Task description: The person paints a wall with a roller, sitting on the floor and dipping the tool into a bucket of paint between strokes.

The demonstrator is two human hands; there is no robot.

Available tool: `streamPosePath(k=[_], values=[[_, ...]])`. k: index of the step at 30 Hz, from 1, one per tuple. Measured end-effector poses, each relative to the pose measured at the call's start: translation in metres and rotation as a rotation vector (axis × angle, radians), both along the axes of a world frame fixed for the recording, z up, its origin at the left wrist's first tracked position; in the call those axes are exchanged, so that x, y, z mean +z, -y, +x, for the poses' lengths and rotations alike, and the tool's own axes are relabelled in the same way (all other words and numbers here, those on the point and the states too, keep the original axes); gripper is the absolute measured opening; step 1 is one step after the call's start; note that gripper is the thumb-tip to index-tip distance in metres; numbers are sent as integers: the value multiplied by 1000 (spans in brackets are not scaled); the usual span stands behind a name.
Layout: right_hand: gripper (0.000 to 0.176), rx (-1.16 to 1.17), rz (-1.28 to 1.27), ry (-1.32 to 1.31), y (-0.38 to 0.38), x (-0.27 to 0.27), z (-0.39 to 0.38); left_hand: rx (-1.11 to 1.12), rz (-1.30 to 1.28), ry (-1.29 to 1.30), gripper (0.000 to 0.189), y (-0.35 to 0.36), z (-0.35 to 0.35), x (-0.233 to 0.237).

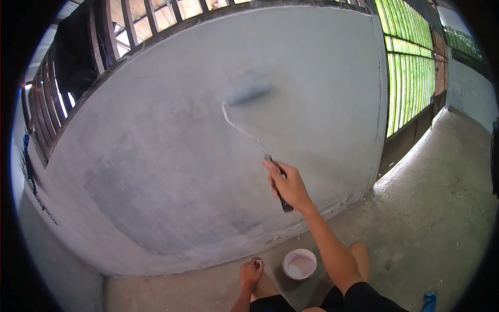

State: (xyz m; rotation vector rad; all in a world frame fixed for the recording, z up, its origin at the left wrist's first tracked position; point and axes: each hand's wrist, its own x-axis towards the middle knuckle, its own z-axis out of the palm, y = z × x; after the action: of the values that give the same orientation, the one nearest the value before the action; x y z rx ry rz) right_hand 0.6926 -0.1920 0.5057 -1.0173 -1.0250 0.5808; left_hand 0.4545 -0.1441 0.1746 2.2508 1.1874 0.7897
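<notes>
My right hand is wrapped around the black handle of a paint roller. A bent wire frame runs up from the handle to the roller's sleeve, which is blurred and lies against the grey wall. Darker patches show on the wall's left and lower parts. Close to my knee, my left hand is loosely closed with curled fingers, and I see nothing in it. On the floor between my legs stands a white bucket with pale pinkish-white liquid inside.
Slatted bars run along the wall's top, with a black cloth hanging at the left. A barred gate stands to the right of the wall. A blue object lies on the concrete floor. A chain hangs far left.
</notes>
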Motion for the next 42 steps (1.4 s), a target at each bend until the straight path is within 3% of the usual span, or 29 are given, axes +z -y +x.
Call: streamPosePath(k=[4,7,17,21,24,31,35,42], values=[[38,37,76,11,-13,42,9,-9,-5,11,20,-3,4,-7],[40,73,69,13,-22,43,12,-4,-4,3,18,0,9,1],[38,85,-55,-86,-10,-97,5,15,31,18,19,-11,4,-20],[38,104,-139,-107,-1,-115,6,36,2,7,20,-10,2,-18],[38,71,-88,-41,-6,-94,9,32,-12,19,20,-10,3,-20],[43,58,-13,47,-32,12,10,24,-72,15,20,-5,8,-8],[44,112,45,2,-46,27,4,11,-59,12,20,-4,11,-4],[42,150,-2,-65,-48,-69,-15,14,-33,44,19,-10,11,-21]])
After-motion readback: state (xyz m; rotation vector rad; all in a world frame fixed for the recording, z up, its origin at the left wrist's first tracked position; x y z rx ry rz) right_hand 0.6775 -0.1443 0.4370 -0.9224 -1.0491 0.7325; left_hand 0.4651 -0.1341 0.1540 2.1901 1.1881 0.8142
